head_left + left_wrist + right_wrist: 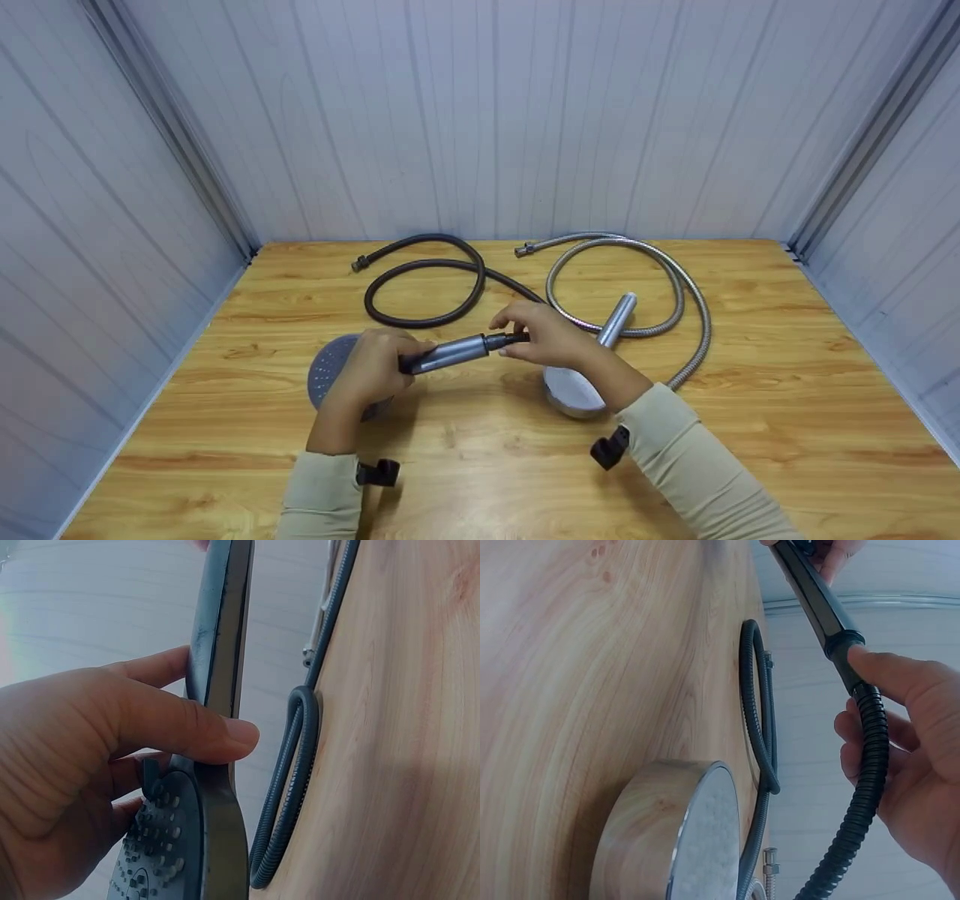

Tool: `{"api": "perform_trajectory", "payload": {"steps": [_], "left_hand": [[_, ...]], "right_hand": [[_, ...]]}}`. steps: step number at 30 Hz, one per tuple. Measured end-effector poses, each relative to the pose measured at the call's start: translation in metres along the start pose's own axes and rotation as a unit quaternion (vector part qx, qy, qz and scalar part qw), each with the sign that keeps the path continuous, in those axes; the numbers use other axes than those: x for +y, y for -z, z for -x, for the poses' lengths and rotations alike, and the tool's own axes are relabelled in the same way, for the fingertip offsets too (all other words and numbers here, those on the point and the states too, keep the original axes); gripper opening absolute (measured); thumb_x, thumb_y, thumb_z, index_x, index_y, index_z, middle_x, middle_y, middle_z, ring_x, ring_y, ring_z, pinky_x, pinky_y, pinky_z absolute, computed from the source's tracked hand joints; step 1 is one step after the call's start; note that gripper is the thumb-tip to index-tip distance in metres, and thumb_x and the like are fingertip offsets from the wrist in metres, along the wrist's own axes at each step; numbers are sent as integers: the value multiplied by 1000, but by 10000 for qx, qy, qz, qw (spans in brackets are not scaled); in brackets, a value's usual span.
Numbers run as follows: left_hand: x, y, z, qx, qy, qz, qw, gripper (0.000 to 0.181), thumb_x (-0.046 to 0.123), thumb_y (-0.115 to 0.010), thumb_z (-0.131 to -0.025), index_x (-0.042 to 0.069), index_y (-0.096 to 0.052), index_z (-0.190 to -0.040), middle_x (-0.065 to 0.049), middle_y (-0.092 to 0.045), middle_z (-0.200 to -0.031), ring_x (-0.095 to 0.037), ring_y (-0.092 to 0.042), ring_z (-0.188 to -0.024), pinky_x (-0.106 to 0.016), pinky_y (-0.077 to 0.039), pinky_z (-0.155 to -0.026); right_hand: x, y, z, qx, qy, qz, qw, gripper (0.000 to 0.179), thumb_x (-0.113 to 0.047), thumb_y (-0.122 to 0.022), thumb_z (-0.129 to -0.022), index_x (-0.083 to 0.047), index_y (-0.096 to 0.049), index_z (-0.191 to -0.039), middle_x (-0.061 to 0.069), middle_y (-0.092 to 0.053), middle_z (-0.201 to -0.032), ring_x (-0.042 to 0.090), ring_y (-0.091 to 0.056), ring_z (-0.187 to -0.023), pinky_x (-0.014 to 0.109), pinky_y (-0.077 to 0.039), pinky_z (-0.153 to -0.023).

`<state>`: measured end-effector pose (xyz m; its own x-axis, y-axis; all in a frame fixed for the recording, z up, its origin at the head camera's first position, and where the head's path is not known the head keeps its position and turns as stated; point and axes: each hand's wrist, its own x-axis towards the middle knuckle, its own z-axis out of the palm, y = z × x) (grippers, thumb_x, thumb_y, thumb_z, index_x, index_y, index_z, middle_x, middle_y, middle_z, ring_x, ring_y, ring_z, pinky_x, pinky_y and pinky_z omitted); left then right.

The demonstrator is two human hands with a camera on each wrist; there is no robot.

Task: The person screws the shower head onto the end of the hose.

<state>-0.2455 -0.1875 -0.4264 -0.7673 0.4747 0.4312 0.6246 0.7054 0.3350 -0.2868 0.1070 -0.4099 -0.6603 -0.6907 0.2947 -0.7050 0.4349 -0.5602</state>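
Note:
My left hand [373,365] grips a dark grey handheld shower head [454,352] where its handle meets the round spray face. In the left wrist view the thumb lies across the neck, with the rubber nozzles [169,832] below it. The handle points right, lifted over the table. At its far end my right hand [551,337] pinches the end fitting [847,667] of a black ribbed shower hose [874,727] between thumb and fingers. The fitting meets the handle's end in line; how far it is threaded on cannot be seen.
A second, chrome shower head [616,319] lies on the wooden table [480,465] below my right forearm. A silver metal hose [705,322] coils behind it. The dark hose's loops [375,300] lie at back left. White panel walls [495,120] enclose three sides.

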Motion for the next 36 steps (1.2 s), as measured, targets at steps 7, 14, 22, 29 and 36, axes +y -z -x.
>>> {"api": "perform_trajectory", "payload": {"steps": [7,14,22,29,36], "left_hand": [[0,0,-1,-72,33,-22,10000,54,-9,-76,-61,17,-77,-108,1,-73,-88,-18,-66,-80,-37,-54,-71],[1,1,-1,-93,108,12,9999,53,-10,-76,-61,16,-77,-107,0,-73,-88,-18,-66,-80,-37,-54,-72],[0,1,0,-136,175,38,9997,54,-10,-77,-61,16,-77,-108,0,-73,-89,-19,-66,-81,-38,-54,-74],[1,0,0,-26,116,-17,9999,54,-10,-76,-61,19,-77,-107,2,-73,-87,-17,-66,-77,-36,-53,-70],[2,0,0,-6,68,-35,10000,52,-9,-76,-63,19,-78,-107,2,-73,-86,-16,-65,-75,-35,-52,-68]], "right_hand": [[1,-1,-1,12,190,-59,9998,20,-2,-74,-84,-6,-68,-103,3,-68,-97,18,-61,-85,33,-51,-74],[0,0,0,-42,163,-67,9998,17,-6,-72,-87,-7,-69,-103,1,-69,-96,16,-61,-84,30,-50,-71],[0,-1,0,-90,93,-101,9999,18,-7,-70,-89,-7,-69,-106,1,-68,-96,13,-58,-80,29,-49,-69],[1,-1,1,-159,-46,-150,9997,24,-9,-67,-91,-7,-66,-115,5,-68,-99,13,-60,-79,29,-50,-69],[2,-2,2,-160,-96,-263,9995,20,-10,-66,-92,-7,-67,-112,4,-68,-98,11,-59,-79,28,-50,-69]]}}
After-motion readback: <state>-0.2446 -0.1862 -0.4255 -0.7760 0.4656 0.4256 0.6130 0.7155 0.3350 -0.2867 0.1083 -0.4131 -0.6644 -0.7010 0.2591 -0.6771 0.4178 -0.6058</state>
